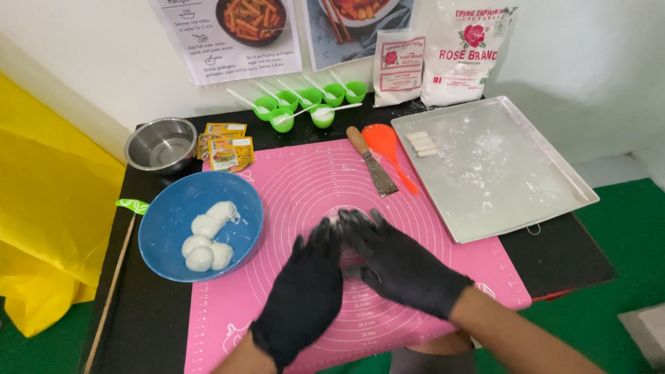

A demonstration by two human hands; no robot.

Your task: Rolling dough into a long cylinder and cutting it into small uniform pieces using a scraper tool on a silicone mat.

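Note:
Both my hands wear black gloves and lie flat on the pink silicone mat [291, 187]. My left hand [305, 291] and my right hand [398, 263] meet at their fingertips over a piece of white dough, which they almost hide. The fingers are spread and dusted with flour. A blue bowl [170, 208] to the left holds several lumps of white dough [206, 239]. On the metal tray [512, 180] at the right lie a few short white dough sticks [421, 143] among scattered flour.
A scraper with a wooden handle [373, 161] and an orange spatula [388, 149] lie at the mat's top. Behind are green cups with white spoons [305, 104], yellow sachets [225, 145], a steel bowl [161, 144] and two flour bags [443, 55]. A yellow sheet [41, 208] hangs left.

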